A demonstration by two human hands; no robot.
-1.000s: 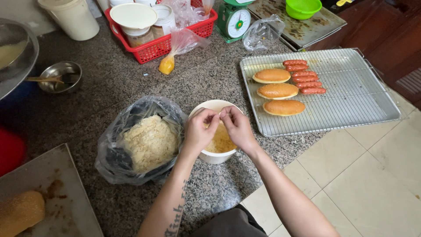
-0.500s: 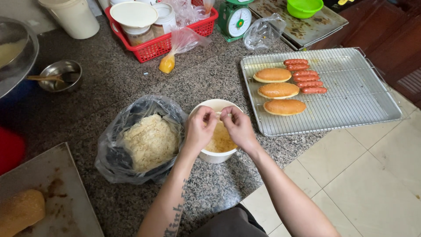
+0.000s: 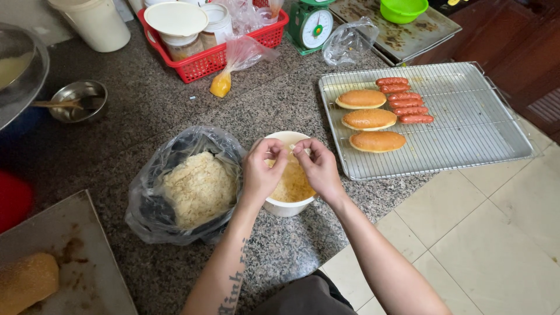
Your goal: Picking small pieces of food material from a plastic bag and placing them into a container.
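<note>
head view, white bowl (image 3: 284, 207) of yellow batter, bag (image 3: 153, 201) of crumbs (image 3: 198, 188)

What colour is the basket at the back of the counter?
The basket is red, with a slotted wall. The head view shows it best.

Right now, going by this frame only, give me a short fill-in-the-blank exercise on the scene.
1. Both hands, left hand and right hand, are over the white ____.
2. The rack holds ____ buns.
3. The crumbs sit in a clear plastic ____.
4. The basket is ____.

Missing words: bowl; three; bag; red
</note>
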